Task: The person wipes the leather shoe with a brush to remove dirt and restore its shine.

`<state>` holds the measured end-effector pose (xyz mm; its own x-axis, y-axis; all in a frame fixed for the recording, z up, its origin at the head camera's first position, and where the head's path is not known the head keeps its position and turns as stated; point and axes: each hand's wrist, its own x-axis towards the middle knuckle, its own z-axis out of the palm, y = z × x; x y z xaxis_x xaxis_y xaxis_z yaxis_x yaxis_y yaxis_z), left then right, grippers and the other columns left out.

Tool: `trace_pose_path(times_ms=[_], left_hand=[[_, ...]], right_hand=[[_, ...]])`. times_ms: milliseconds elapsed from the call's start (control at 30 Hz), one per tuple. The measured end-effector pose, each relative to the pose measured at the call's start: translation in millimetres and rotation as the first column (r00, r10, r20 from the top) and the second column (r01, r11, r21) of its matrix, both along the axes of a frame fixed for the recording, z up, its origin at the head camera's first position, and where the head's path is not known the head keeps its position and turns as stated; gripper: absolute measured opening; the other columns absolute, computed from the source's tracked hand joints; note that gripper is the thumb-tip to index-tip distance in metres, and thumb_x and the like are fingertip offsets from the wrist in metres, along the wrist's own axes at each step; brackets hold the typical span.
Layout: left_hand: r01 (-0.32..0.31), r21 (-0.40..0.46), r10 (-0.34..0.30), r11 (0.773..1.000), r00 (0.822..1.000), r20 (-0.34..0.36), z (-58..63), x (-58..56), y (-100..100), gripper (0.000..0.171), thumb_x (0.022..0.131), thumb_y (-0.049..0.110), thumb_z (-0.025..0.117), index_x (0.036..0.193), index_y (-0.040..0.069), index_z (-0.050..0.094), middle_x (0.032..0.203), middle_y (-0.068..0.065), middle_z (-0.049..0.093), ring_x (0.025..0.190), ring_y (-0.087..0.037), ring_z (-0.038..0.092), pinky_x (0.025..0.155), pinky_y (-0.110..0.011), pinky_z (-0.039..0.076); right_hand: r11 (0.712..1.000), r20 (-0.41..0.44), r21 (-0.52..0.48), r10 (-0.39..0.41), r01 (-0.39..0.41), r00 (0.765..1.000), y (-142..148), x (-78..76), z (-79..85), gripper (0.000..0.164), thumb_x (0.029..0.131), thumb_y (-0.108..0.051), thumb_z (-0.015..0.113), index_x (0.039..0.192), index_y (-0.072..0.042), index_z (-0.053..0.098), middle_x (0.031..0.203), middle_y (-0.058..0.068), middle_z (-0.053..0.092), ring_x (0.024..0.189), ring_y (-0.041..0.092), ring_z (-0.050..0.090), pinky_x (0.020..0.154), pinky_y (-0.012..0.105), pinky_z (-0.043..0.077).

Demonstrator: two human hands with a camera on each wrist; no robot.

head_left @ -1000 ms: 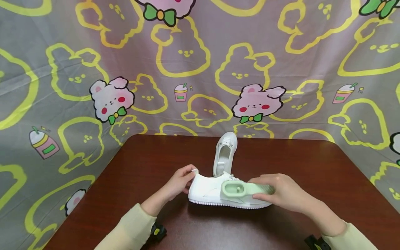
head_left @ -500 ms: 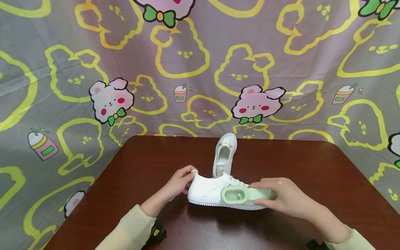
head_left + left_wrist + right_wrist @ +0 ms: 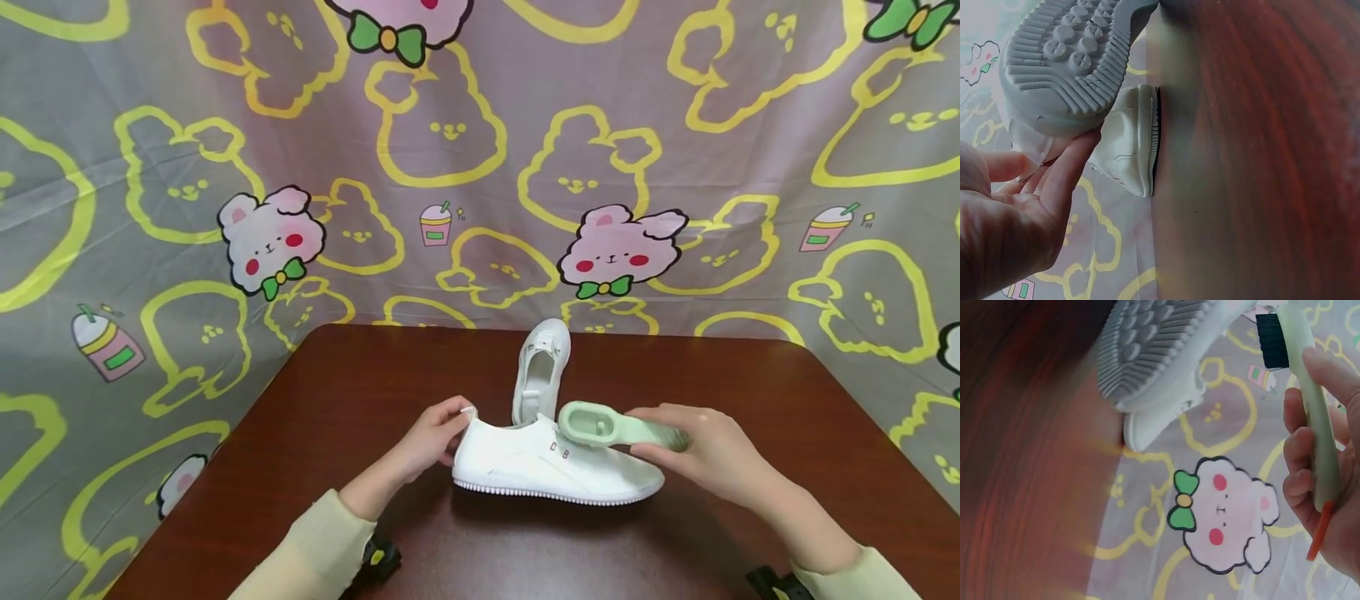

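Observation:
A white sneaker (image 3: 517,467) is held sideways above the table, toe to the right, its ridged sole (image 3: 1079,44) showing in both wrist views. My left hand (image 3: 431,433) pinches it at the heel collar. My right hand (image 3: 701,446) grips a pale green brush (image 3: 600,423) by its handle; dark bristles (image 3: 1272,341) show in the right wrist view. In the head view the brush overlaps the lace area of the sneaker; in the right wrist view the bristles look apart from it. A second white sneaker (image 3: 542,367) stands behind, partly hidden by the first.
The dark red-brown table (image 3: 375,367) carries the second sneaker near its far side. A grey curtain (image 3: 480,167) with yellow outlines and pink rabbit prints hangs behind and at both sides. An orange loop (image 3: 1320,532) hangs from the brush handle's end.
My right hand has lifted the brush up and to the right, off the sneaker's side, where small red letters now show. The left hand and the sneaker have stayed nearly still.

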<state>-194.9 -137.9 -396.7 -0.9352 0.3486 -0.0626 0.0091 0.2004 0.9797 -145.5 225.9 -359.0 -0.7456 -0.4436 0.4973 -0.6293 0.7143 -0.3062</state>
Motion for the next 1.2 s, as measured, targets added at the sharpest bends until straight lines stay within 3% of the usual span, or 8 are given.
trace_pose_path(times_ms=[233, 333, 467, 567, 833, 900, 1067, 1200], left_hand=[[0.0, -0.003, 0.0, 1.0, 1.0, -0.006, -1.5, -1.2, 0, 0.017, 0.102, 0.016, 0.048, 0.108, 0.002, 0.056, 0.084, -0.006, 0.06, 0.07, -0.019, 0.063, 0.048, -0.033, 0.05], [0.001, 0.0, -0.001, 1.0, 1.0, -0.006, -1.4, -1.2, 0, 0.018, 0.102, 0.017, 0.048, 0.108, 0.002, 0.056, 0.084, -0.005, 0.06, 0.07, -0.019, 0.064, 0.049, -0.034, 0.051], [0.001, 0.001, -0.001, 1.0, 1.0, -0.004, -2.1, -1.7, 1, 0.017, 0.102, 0.017, 0.048, 0.108, 0.003, 0.056, 0.084, -0.005, 0.06, 0.069, -0.019, 0.063, 0.049, -0.035, 0.051], [0.01, 0.003, -0.01, 1.0, 1.0, 0.0, -3.0, -2.8, 1, 0.017, 0.102, 0.014, 0.047, 0.109, 0.001, 0.055, 0.084, -0.006, 0.059, 0.07, -0.019, 0.063, 0.05, -0.036, 0.052], [0.012, -0.012, -0.012, 1.0, 1.0, -0.011, -1.5, -3.6, 0, 0.02, 0.102, 0.013, 0.046, 0.112, -0.003, 0.053, 0.085, -0.006, 0.06, 0.071, -0.02, 0.064, 0.05, -0.035, 0.052], [0.011, -0.015, -0.011, 1.0, 1.0, -0.012, -0.9, -3.2, 0, 0.021, 0.102, 0.013, 0.046, 0.112, -0.003, 0.053, 0.086, -0.006, 0.06, 0.071, -0.02, 0.064, 0.051, -0.035, 0.052], [0.007, -0.005, -0.007, 1.0, 1.0, -0.009, -0.2, -1.7, 0, 0.019, 0.102, 0.015, 0.047, 0.109, -0.001, 0.055, 0.086, -0.006, 0.06, 0.071, -0.02, 0.064, 0.051, -0.036, 0.052], [0.002, 0.0, -0.002, 1.0, 1.0, -0.013, -0.5, -0.5, -1, 0.018, 0.102, 0.016, 0.047, 0.107, 0.001, 0.055, 0.085, -0.006, 0.06, 0.071, -0.02, 0.064, 0.05, -0.036, 0.052]], right_hand=[[0.967, 0.074, -0.005, 0.255, -0.255, 0.964, -6, 9.6, -1.7, 0.033, 0.08, -0.034, 0.08, 0.111, -0.034, 0.069, 0.086, -0.026, 0.058, 0.071, -0.003, 0.052, 0.062, 0.012, 0.039], [0.982, 0.091, 0.012, 0.188, -0.19, 0.978, -3, 6.5, -1.3, 0.032, 0.079, -0.036, 0.08, 0.11, -0.033, 0.071, 0.088, -0.025, 0.06, 0.072, -0.003, 0.053, 0.061, 0.016, 0.042], [1.0, 0.044, 0.016, 0.019, -0.02, 0.999, 5, -0.9, 0.6, 0.034, 0.077, -0.033, 0.083, 0.108, -0.028, 0.073, 0.093, -0.02, 0.065, 0.076, 0.0, 0.056, 0.063, 0.026, 0.047], [1.0, 0.018, -0.009, -0.01, 0.01, 1.0, 7, -0.4, 1.3, 0.035, 0.075, -0.029, 0.085, 0.108, -0.029, 0.072, 0.091, -0.02, 0.065, 0.074, 0.0, 0.055, 0.062, 0.025, 0.045], [0.964, 0.077, -0.017, 0.267, -0.266, 0.961, -3, 9.1, -1.7, 0.034, 0.08, -0.031, 0.081, 0.112, -0.031, 0.07, 0.09, -0.024, 0.062, 0.073, -0.002, 0.054, 0.064, 0.015, 0.042], [0.97, 0.101, -0.003, 0.244, -0.245, 0.964, -3, 8.2, -2.0, 0.033, 0.081, -0.035, 0.079, 0.112, -0.031, 0.07, 0.091, -0.024, 0.062, 0.075, -0.002, 0.054, 0.064, 0.017, 0.043], [0.998, 0.154, -0.003, 0.065, -0.065, 0.986, 4, -0.5, -0.7, 0.033, 0.079, -0.038, 0.079, 0.11, -0.028, 0.072, 0.097, -0.02, 0.066, 0.081, 0.0, 0.059, 0.067, 0.026, 0.049], [0.999, 0.09, 0.007, -0.04, 0.039, 0.995, 9, -4.5, 0.3, 0.033, 0.077, -0.034, 0.082, 0.108, -0.025, 0.074, 0.095, -0.016, 0.068, 0.079, 0.002, 0.058, 0.065, 0.028, 0.048]])
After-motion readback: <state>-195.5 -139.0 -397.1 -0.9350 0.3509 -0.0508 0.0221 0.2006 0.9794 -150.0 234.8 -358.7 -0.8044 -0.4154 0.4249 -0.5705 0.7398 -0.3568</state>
